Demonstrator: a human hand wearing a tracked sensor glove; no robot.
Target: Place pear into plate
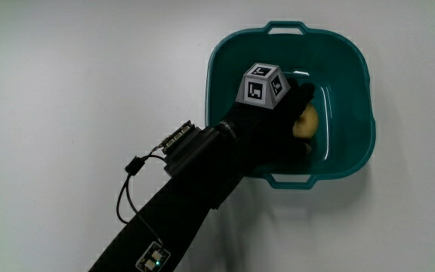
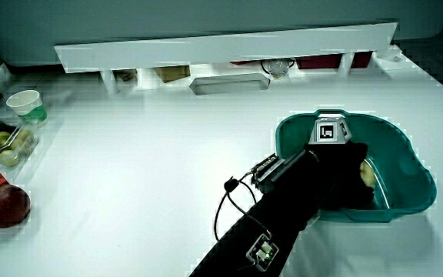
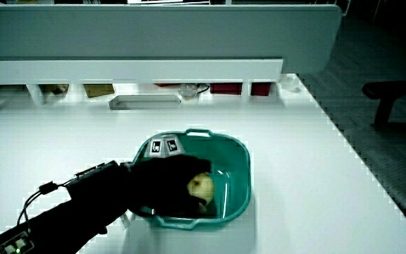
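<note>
- The teal basin's [image 1: 353, 68] raised walls ring the hand [image 1: 282, 125] and pear [image 1: 306, 121]; only from above is it open.
- From the basin's 9 o'clock rim, bare table [image 1: 74, 83] spreads.

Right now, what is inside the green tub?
Inside the tub are the hand and a yellowish pear at its fingers. The hand covers most of the pear and part of the tub's floor, hiding any grip.

White table [image 2: 152, 146], teal basin [image 2: 418, 181], paper cup [image 2: 24, 103], red apple [image 2: 3, 205], perhaps a fruit tray [image 2: 2, 146]
</note>
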